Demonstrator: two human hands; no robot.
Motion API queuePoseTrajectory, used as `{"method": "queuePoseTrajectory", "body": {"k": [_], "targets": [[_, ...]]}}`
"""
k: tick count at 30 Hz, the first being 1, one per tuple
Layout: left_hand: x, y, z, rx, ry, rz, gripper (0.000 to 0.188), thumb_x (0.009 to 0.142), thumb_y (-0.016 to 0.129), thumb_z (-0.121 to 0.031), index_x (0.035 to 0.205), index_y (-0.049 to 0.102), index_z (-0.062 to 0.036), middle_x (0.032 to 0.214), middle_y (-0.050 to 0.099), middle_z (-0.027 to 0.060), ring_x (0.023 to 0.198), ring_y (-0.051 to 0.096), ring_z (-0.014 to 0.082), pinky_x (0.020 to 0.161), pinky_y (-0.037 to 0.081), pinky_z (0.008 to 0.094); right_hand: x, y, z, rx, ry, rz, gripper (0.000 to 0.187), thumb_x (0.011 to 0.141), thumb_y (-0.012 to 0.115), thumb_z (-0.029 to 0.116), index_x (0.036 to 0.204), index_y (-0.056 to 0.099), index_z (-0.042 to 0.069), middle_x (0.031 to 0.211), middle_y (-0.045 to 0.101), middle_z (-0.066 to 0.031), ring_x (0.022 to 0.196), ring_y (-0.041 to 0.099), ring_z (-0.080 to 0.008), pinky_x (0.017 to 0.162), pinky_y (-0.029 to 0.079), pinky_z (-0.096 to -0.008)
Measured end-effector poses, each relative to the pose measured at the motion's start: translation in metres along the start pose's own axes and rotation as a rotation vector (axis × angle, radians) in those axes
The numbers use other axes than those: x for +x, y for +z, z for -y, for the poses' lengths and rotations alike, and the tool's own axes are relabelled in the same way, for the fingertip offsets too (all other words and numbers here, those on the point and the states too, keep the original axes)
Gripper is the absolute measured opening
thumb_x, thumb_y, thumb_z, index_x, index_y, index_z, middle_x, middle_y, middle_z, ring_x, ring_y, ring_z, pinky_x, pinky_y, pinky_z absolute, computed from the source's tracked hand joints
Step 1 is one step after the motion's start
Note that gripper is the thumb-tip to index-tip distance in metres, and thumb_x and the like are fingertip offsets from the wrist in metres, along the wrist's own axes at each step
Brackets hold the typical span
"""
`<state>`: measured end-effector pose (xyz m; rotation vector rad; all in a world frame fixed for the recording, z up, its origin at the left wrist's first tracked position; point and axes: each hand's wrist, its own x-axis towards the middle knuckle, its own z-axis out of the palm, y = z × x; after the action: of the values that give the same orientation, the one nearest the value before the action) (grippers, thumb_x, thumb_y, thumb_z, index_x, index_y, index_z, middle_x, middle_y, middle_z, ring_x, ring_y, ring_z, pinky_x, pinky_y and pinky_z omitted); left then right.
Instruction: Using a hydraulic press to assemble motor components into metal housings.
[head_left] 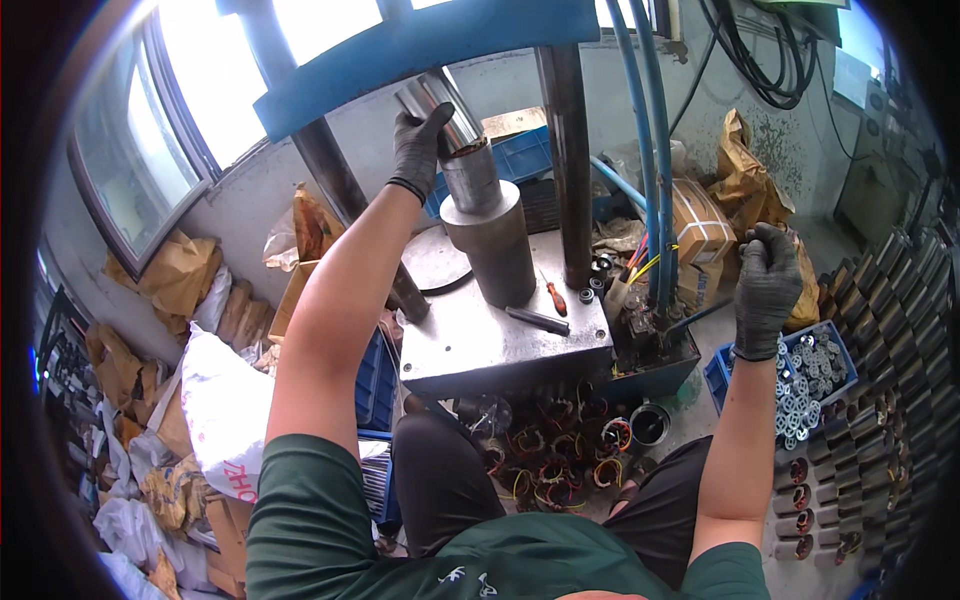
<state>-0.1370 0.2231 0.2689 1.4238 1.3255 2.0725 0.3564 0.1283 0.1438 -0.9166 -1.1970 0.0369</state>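
In a dark grey glove, my left hand (418, 150) is wrapped round the side of a shiny metal cylinder (455, 125), its thumb across the front. Below the cylinder's lower rim shows a narrow ring of reddish-brown winding (468, 150). Under that is a stepped steel post (485, 215) standing on the steel plate (450, 345) of a press. My right hand (767, 292), also gloved, is closed at the end of a dark lever (700, 316) that slants up from beside the press. The fingers hide the lever's tip.
A blue crossbeam (430, 65) hangs over the post between steel columns (565, 160). A screwdriver (556, 298) and a metal rod (538, 320) lie on the plate. Wound stators (555, 450) cover the floor ahead of my legs. Rows of tubes (870, 400) and a blue crate (830, 345) stand right.
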Motion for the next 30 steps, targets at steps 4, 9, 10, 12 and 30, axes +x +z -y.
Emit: {"method": "queuePoseTrajectory", "body": {"k": [4, 9, 10, 12, 30], "targets": [[0.002, 0.007, -0.004, -0.081, 0.068, 0.109, 0.067, 0.081, 0.09, -0.028, 0.127, 0.052, 0.0016, 0.112, 0.068, 0.0166, 0.098, 0.07, 0.0252, 0.085, 0.062, 0.0382, 0.007, -0.015, 0.024, -0.134, 0.008, 0.184, 0.015, 0.097, 0.063, 0.004, 0.107, 0.071, -0.003, 0.099, 0.076, -0.015, 0.091, 0.073, -0.023, 0.086, 0.056, -0.035], [-0.002, 0.011, -0.004, 0.013, 0.073, 0.182, 0.07, 0.081, 0.09, -0.027, 0.132, 0.05, -0.0009, 0.117, 0.067, 0.0153, 0.103, 0.07, 0.0248, 0.089, 0.061, 0.0382, 0.011, -0.029, 0.054, -0.282, 0.046, 0.371, 0.016, 0.098, 0.067, 0.01, 0.105, 0.071, -0.004, 0.099, 0.076, -0.017, 0.091, 0.073, -0.0253, 0.084, 0.056, -0.0364], [-0.003, 0.012, -0.003, 0.012, 0.071, 0.177, 0.07, 0.081, 0.09, -0.027, 0.132, 0.05, -0.0009, 0.117, 0.067, 0.0153, 0.103, 0.07, 0.0248, 0.089, 0.061, 0.0382, 0.01, -0.03, 0.057, -0.268, 0.062, 0.393, 0.019, 0.098, 0.068, 0.012, 0.106, 0.071, -0.004, 0.099, 0.076, -0.0174, 0.091, 0.073, -0.0259, 0.085, 0.056, -0.0369], [-0.003, 0.013, -0.001, 0.023, 0.074, 0.159, 0.071, 0.081, 0.091, -0.027, 0.132, 0.049, -0.0005, 0.117, 0.067, 0.0155, 0.102, 0.069, 0.0244, 0.088, 0.06, 0.0383, 0.009, -0.03, 0.061, -0.255, 0.079, 0.419, 0.021, 0.099, 0.069, 0.014, 0.108, 0.072, -0.004, 0.1, 0.076, -0.0179, 0.091, 0.073, -0.0265, 0.085, 0.057, -0.0373], [-0.012, 0.014, 0.039, 0.088, 0.118, -0.004, 0.075, 0.078, 0.09, -0.029, 0.131, 0.046, 0.0008, 0.11, 0.069, 0.0151, 0.092, 0.068, 0.0223, 0.079, 0.059, 0.0369, 0.004, -0.047, 0.082, -0.34, 0.131, 0.784, 0.038, 0.1, 0.065, 0.012, 0.137, 0.066, 0.0, 0.099, 0.074, -0.0137, 0.09, 0.071, -0.0174, 0.086, 0.056, -0.0339]]}}
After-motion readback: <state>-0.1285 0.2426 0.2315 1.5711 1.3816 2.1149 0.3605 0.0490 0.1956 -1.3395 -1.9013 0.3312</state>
